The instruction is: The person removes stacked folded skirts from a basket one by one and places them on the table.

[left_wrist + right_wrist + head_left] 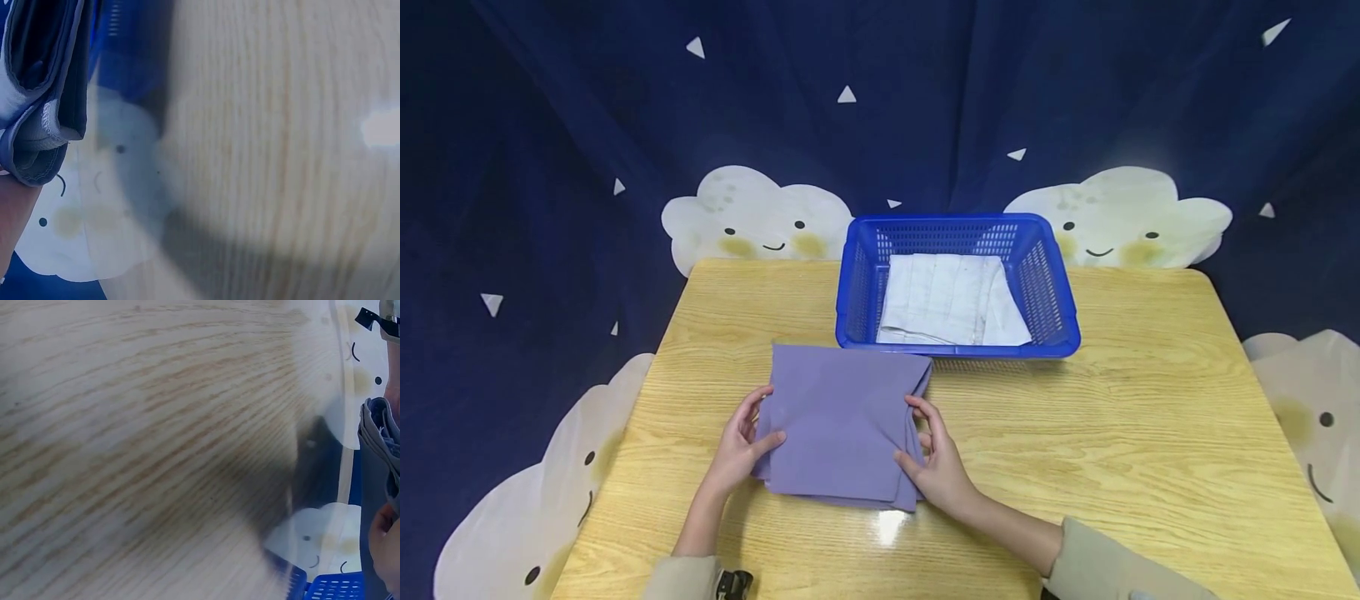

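folded purple cloth (838,425), layered, edges uneven

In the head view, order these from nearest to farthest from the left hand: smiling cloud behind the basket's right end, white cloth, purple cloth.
1. Purple cloth: in the left hand's grip.
2. White cloth: ahead to the right, inside the blue basket.
3. Smiling cloud: farther right, on the dark curtain.

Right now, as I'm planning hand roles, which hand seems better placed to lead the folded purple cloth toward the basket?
Probably the right hand: it grips the purple cloth along its right side, nearer the blue basket, while the left hand holds the farther side.
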`<state>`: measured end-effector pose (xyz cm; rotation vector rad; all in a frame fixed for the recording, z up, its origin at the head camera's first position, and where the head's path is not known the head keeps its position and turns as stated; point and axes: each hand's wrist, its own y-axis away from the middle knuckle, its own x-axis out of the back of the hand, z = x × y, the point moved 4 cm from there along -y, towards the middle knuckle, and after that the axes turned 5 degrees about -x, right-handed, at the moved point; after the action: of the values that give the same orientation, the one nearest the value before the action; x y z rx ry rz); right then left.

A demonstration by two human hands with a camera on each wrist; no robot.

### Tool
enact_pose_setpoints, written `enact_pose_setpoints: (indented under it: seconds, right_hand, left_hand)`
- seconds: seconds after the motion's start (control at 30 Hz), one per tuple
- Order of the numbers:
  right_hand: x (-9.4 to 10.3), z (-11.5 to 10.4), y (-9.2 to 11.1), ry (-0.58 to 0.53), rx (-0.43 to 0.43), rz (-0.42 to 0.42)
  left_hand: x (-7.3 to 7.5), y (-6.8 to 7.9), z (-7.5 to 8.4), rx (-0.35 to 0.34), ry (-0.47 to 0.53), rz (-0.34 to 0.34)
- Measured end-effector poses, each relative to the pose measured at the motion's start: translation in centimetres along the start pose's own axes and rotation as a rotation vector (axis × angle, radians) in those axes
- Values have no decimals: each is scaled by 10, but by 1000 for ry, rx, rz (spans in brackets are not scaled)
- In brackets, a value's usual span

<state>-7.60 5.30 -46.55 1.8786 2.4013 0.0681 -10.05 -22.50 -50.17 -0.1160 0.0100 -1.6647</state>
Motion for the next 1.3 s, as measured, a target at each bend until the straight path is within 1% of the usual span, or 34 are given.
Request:
enact_pose_setpoints:
  seconds: [0.23, 0.43, 0.6, 0.8, 0.97, 1.1, 1.23, 1.3]
  right_hand:
    - [1, 9, -3, 46, -2, 7]
    - [2, 15, -7, 110, 44, 10]
    - [1, 21, -11, 102, 29, 4]
    - [0, 29, -16, 63, 1, -13]
    - [-1, 35, -20, 52, -1, -17]
    - [-2, 39, -22, 67, 2, -5]
    - [-1, 55, -26, 77, 9, 4]
    - [-1, 58, -28, 85, 15, 12]
  left_hand:
    - [-2, -1, -10, -15, 13, 11]
    - [-2, -2, -15, -27, 17, 7]
    - [-2, -4, -21, -11, 1, 8]
    - [0, -8, -28, 8, -29, 26]
    - [2, -9, -31, 38, -47, 29]
    - [3, -11, -34, 94, -66, 33]
    - [4, -12, -35, 132, -104, 33]
    - [4, -13, -35, 139, -131, 33]
